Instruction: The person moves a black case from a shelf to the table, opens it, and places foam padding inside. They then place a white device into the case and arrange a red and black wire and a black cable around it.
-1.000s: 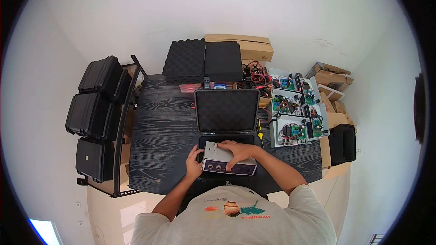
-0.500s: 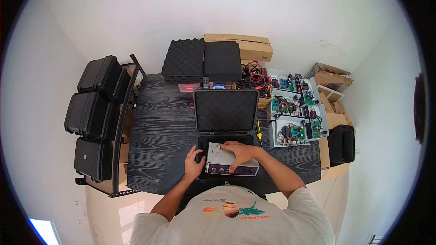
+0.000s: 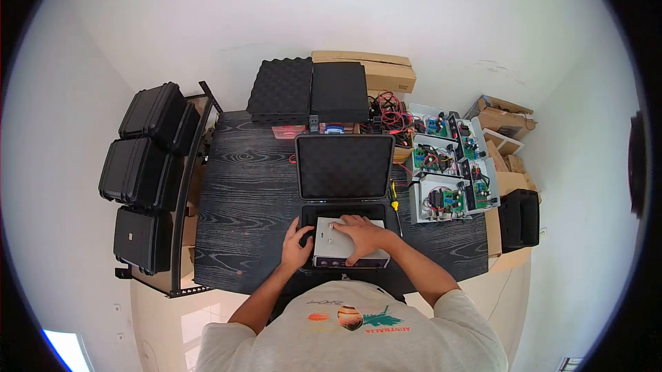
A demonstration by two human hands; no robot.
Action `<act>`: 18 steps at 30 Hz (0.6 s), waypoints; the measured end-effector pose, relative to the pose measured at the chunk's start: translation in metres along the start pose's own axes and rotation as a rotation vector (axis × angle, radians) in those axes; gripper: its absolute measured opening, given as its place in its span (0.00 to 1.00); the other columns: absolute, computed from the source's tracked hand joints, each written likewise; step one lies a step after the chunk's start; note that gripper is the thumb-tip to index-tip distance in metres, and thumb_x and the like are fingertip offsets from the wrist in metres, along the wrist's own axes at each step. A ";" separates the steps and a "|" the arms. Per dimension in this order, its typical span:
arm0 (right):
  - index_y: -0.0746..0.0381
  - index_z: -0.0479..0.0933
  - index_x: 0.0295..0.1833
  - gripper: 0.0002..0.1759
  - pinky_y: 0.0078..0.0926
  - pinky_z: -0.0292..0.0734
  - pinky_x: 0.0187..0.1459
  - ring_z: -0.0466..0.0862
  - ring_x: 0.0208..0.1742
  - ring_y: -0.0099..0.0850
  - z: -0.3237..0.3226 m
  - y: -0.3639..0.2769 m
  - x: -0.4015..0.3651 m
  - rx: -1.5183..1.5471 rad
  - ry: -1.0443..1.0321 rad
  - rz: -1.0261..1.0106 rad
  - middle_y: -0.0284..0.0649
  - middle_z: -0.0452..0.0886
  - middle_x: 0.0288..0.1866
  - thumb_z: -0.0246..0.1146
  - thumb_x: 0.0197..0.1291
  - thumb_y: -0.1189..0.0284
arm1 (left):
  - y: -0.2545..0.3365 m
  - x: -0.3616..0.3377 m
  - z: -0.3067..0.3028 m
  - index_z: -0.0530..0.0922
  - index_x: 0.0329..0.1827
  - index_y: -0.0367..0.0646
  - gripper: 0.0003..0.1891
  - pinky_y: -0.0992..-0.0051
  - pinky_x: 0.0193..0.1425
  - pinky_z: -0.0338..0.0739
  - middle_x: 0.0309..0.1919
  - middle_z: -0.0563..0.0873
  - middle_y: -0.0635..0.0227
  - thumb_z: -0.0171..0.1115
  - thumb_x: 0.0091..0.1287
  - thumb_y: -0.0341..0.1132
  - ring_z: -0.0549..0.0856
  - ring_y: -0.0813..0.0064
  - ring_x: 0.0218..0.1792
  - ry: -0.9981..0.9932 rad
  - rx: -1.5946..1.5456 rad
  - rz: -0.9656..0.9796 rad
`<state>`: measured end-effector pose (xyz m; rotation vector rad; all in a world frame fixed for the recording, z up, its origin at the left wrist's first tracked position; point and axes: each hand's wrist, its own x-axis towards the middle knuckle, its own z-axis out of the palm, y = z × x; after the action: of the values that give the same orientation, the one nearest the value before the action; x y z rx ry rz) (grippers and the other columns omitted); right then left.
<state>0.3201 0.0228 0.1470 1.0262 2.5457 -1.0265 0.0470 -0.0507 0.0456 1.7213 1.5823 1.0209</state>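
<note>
A black hard case [image 3: 309,214] stands with its foam-lined lid [image 3: 345,167] raised. In its lower half sits a light grey metal instrument box [image 3: 327,242], with knobs or sockets along the dark front panel [image 3: 338,262]. My right hand [image 3: 363,235] spans the box, its fingers on the top and far side and one digit down at the front panel. At the left side of the case, my left hand [image 3: 296,246] curls its fingers over the dark edge beside the box. Its exact contact there is hard to see.
A yellow-handled screwdriver [image 3: 394,196] lies right of the case. Several opened units with circuit boards [image 3: 441,199] fill the table's right side. Foam sheets [image 3: 281,89], tangled cables [image 3: 392,113] and a cardboard box [image 3: 372,70] are behind. Black cases [image 3: 143,237] occupy the left rack.
The grey box has gone from tilted to nearly level and sits lower in the case. My right hand has shifted slightly left with it; my left hand stays by the edge.
</note>
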 end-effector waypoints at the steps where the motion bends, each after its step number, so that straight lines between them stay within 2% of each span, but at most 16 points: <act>1: 0.57 0.58 0.89 0.77 0.55 0.52 0.86 0.57 0.87 0.61 0.000 -0.001 -0.003 0.005 0.012 0.002 0.64 0.56 0.87 0.86 0.32 0.43 | 0.002 0.001 -0.001 0.86 0.65 0.46 0.22 0.55 0.83 0.70 0.80 0.71 0.35 0.71 0.68 0.25 0.74 0.39 0.80 -0.008 0.008 0.024; 4: 0.56 0.60 0.89 0.76 0.57 0.53 0.85 0.58 0.86 0.61 -0.001 -0.003 -0.002 0.008 0.032 0.009 0.64 0.57 0.86 0.86 0.31 0.44 | 0.004 0.002 -0.001 0.86 0.66 0.46 0.22 0.55 0.82 0.70 0.80 0.71 0.34 0.70 0.68 0.25 0.73 0.39 0.80 -0.014 -0.013 0.001; 7: 0.56 0.60 0.89 0.76 0.58 0.54 0.84 0.59 0.85 0.61 0.000 -0.007 0.004 -0.020 0.029 0.023 0.63 0.58 0.85 0.86 0.30 0.45 | 0.005 0.002 -0.001 0.86 0.68 0.48 0.23 0.57 0.83 0.70 0.81 0.71 0.38 0.70 0.68 0.27 0.74 0.41 0.80 -0.015 -0.001 -0.022; 13: 0.55 0.61 0.88 0.74 0.59 0.54 0.83 0.61 0.83 0.62 0.011 -0.007 0.005 -0.100 0.113 0.021 0.63 0.59 0.84 0.86 0.30 0.48 | 0.008 0.001 -0.003 0.84 0.71 0.49 0.25 0.54 0.83 0.69 0.81 0.69 0.33 0.69 0.70 0.27 0.72 0.37 0.81 -0.033 -0.030 -0.063; 18: 0.54 0.63 0.87 0.73 0.59 0.54 0.83 0.61 0.82 0.64 0.015 -0.007 0.000 -0.114 0.168 0.004 0.64 0.60 0.83 0.85 0.29 0.49 | 0.007 0.002 -0.004 0.83 0.72 0.48 0.25 0.54 0.82 0.70 0.81 0.70 0.33 0.69 0.70 0.27 0.72 0.37 0.81 -0.030 -0.040 -0.042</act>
<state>0.3142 0.0095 0.1394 1.1282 2.6975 -0.8148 0.0474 -0.0501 0.0543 1.6622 1.5621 0.9949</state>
